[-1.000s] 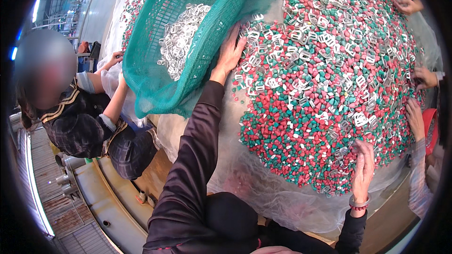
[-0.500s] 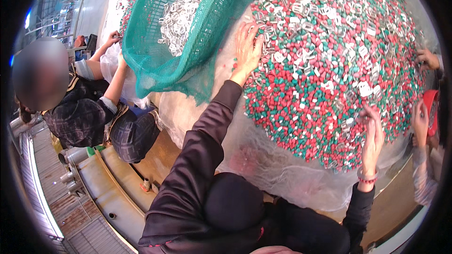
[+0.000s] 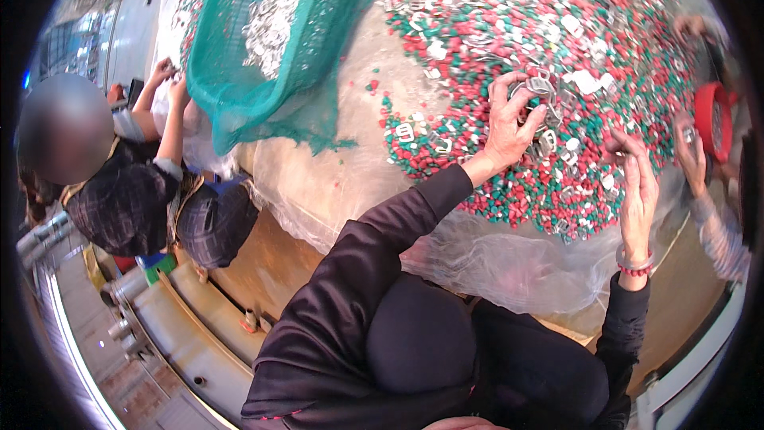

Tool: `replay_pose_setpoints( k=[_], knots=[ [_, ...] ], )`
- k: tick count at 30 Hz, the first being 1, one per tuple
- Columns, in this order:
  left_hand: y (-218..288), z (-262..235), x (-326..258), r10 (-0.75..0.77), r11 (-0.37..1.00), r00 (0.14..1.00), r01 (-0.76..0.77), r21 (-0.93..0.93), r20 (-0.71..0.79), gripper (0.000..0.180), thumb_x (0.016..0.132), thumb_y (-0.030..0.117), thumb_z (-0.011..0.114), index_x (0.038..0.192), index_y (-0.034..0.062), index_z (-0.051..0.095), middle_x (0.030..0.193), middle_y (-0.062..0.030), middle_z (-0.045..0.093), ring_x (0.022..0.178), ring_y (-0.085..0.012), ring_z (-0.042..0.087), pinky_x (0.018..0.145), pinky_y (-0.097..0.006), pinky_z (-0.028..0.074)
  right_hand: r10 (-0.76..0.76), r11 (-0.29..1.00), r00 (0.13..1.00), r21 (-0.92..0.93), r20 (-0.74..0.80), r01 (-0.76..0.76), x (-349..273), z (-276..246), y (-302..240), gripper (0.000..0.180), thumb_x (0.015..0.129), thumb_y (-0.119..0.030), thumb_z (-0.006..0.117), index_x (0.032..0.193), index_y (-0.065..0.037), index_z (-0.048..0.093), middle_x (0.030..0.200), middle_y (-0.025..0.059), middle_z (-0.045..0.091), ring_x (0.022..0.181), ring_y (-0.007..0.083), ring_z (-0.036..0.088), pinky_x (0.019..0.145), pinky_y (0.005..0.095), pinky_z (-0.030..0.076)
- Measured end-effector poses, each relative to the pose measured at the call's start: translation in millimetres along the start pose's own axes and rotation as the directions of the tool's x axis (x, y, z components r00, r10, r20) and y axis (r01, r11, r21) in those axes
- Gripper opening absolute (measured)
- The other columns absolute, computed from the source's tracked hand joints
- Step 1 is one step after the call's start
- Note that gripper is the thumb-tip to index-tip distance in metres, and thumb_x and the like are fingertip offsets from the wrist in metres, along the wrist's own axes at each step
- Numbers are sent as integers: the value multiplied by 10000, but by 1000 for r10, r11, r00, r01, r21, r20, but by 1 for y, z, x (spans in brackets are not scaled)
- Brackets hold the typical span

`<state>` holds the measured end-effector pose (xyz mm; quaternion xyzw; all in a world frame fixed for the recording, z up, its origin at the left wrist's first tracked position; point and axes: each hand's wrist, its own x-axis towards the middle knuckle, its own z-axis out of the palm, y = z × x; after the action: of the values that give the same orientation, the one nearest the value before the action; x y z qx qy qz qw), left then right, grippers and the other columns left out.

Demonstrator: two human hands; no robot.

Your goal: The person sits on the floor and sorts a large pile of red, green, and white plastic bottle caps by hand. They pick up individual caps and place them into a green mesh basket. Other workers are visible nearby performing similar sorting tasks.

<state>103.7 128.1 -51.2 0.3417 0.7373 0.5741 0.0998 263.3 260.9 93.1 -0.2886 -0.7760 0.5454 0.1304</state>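
Observation:
My left hand (image 3: 509, 127) reaches over a wide pile of small red, green and white cone-shaped pieces (image 3: 497, 207). Its fingers curl round several shiny metal buckles (image 3: 545, 99). To the right, by the pile's near edge, my right hand (image 3: 639, 191) hovers with fingers apart and slightly bent, nothing visible in it. More flat buckles lie scattered through the pile, such as a loose white buckle (image 3: 405, 133) at its left edge.
A green mesh-lined basket (image 3: 239, 103) at the upper left holds many metal buckles (image 3: 274, 20). A co-worker (image 3: 123, 191) stands at the left. At the right are another person's hand (image 3: 689, 151) and a red round container (image 3: 714, 121). Clear plastic sheeting (image 3: 509, 267) covers the near table edge.
My left hand has moved right from the pile's left edge, closing round buckles. My right hand stays near the same place. The whole view has shifted slightly.

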Motion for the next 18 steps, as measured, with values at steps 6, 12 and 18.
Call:
replay_pose_setpoints(
  k=[6,12,18],
  knots=[
    [41,9,35,-88,966,891,185,-180,445,279,801,30,664,1077,69,646,1100,-70,613,1054,-176,565,946,-313,433,-42,999,997,12,-66,43,-10,-32,-2,301,988,-103,470,1257,-32,583,1072,62,594,946,126,578,831,260,471],
    [96,-26,103,-199,961,342,252,114,918,358,865,32,538,1211,72,623,1097,-100,661,955,-167,629,841,-315,493,8,999,1000,-43,17,-7,-8,-43,26,397,894,-98,590,1289,-96,556,945,39,580,814,116,561,720,275,473],
    [112,-30,108,-253,964,345,12,265,904,432,890,95,606,1317,117,551,983,-40,704,974,-149,636,889,-311,473,-38,934,992,-349,124,80,-17,-4,76,492,804,-75,656,1279,-61,531,1001,149,556,949,303,571,861,394,469]
  ],
)
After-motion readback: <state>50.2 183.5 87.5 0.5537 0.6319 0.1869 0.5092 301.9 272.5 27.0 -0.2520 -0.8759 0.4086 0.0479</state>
